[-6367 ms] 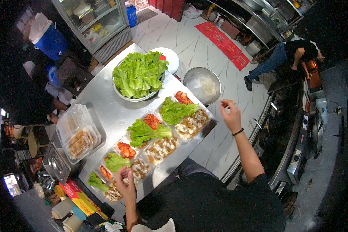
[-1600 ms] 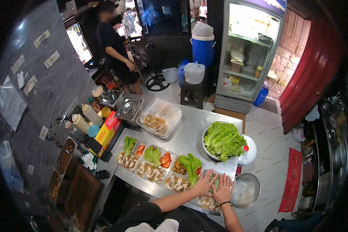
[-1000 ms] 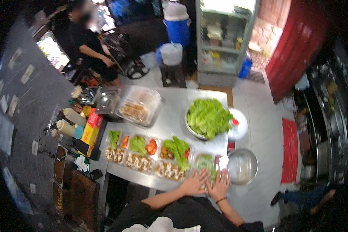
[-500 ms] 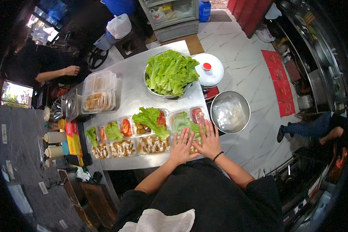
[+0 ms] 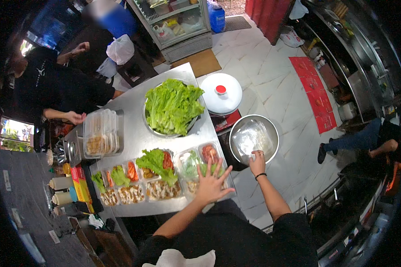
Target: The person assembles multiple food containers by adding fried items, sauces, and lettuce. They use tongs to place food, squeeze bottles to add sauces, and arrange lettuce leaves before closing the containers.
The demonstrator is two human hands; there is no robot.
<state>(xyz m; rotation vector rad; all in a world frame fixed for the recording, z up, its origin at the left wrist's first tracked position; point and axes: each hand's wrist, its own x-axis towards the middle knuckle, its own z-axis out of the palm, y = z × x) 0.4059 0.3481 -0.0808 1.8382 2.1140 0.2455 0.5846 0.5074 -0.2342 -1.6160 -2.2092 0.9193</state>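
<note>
the left hand lies flat with the fingers spread, released, pressing on the clear lid of the rightmost meal box; it grasps nothing. the right hand is over the near rim of the steel bowl beside the bench; its fingers are curled, but i cannot tell if they pinch something or only the thin plastic inside the bowl.

the covered meal box stands at the right end of a row on the steel bench, near the front edge. in my judgement it is the only one closed: its lid looks cloudy over the lettuce and red pieces. the three open meal boxes to its left already have lettuce, red pieces and sauced filling, but no lid yet, so filling seems done and the closing is mostly left.

the row has its long axis along the front edge of the bench, left to right; each box points its lettuce side away from the person.

behind the row are a big bowl of lettuce leaves and a stack of clear containers. a white lid with a red knob is to the right.
</note>
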